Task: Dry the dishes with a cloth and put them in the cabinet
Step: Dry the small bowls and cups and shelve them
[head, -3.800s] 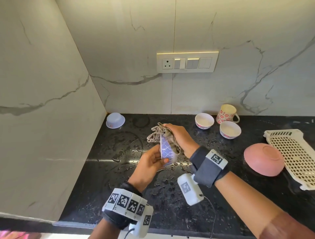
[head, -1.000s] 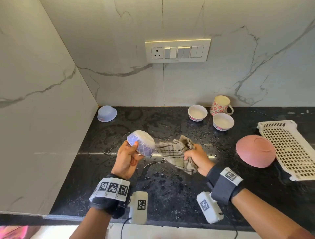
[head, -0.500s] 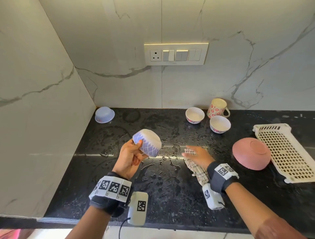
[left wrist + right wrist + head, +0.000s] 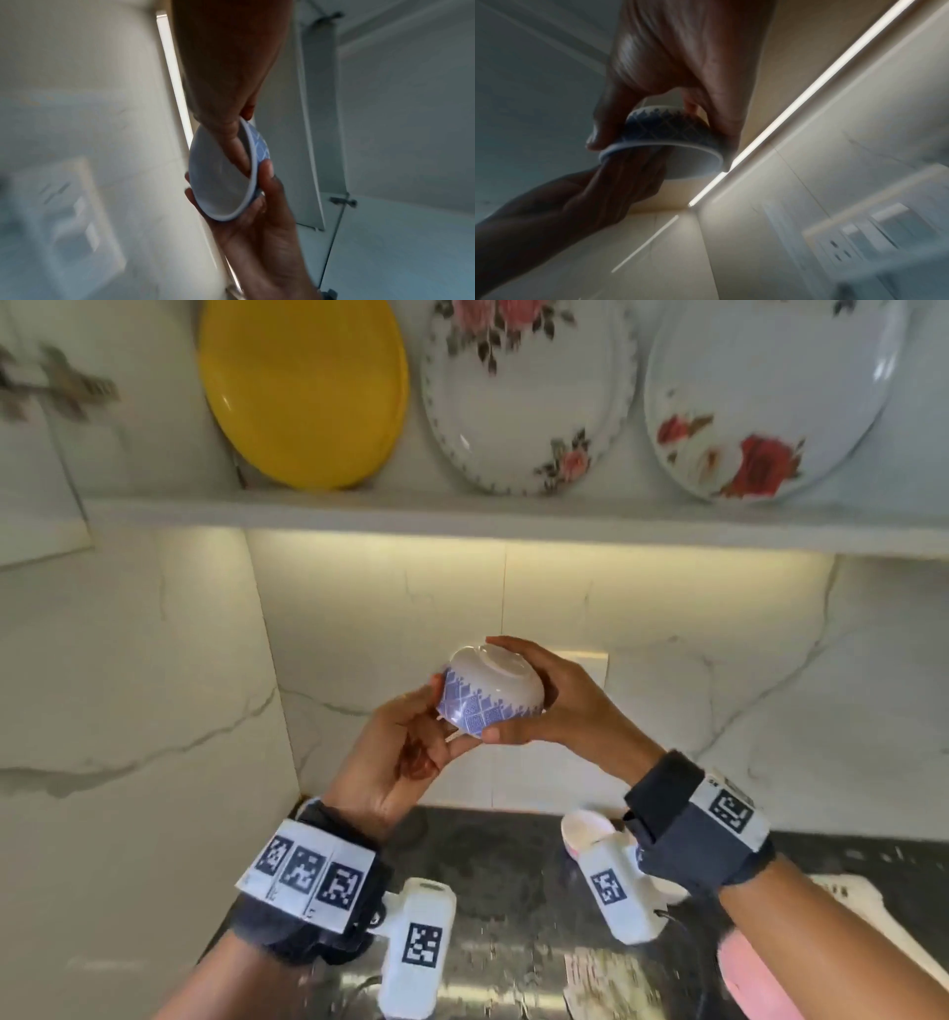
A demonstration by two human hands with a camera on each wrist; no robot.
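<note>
The left hand [image 4: 405,752] holds the blue-patterned bowl [image 4: 490,698] from below and from the left, its fingers [image 4: 237,146] reaching over the rim into the hollow while the thumb presses on the outer wall, so it pinches the rim. The bowl is in the air, bottom up and tilted, well above the wet black desk [image 4: 493,880] and below the white shelf [image 4: 513,518]. The right hand [image 4: 560,706] cups the bowl from the right, fingers curled over its foot and thumb under the rim. Both hands share the load, and the likeliest slip would come at the handover: if one hand lets go before the other has a firm hold, the smooth glazed wall could slide out and the bowl would fall to the hard desk. Lifting it toward the shelf carries a second risk, since a yellow plate [image 4: 303,387] and two flowered plates [image 4: 529,397] lean there on edge; a knock from the bowl or a wrist could set one rolling off. Lower right, the checked cloth [image 4: 606,983] lies on the desk beside a pink bowl [image 4: 755,978], which a falling bowl could also strike.
</note>
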